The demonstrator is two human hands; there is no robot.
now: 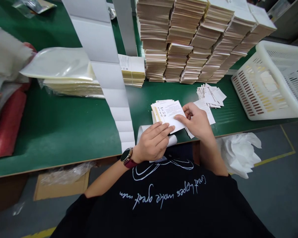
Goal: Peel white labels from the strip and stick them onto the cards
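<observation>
My right hand [197, 120] pinches the right edge of a white printed card [172, 110], thumb on top. My left hand [154, 140] lies flat with fingers stretched out, its fingertips resting on the card's lower left edge. Under this card is a small stack of similar cards [154, 109], partly covered. Curled white paper [173, 140] shows beneath my left hand, near the table's front edge. Loose printed cards [212, 96] lie spread just beyond my right hand. A watch [126, 154] is on my left wrist.
Tall stacks of cards [155, 33] stand at the back of the green table [64, 122]. A creased white strip [106, 66] crosses left of my hands. Plastic-wrapped sheets [72, 86] lie left, and a white basket [253, 89] stands right. Crumpled white material [240, 153] is below the edge.
</observation>
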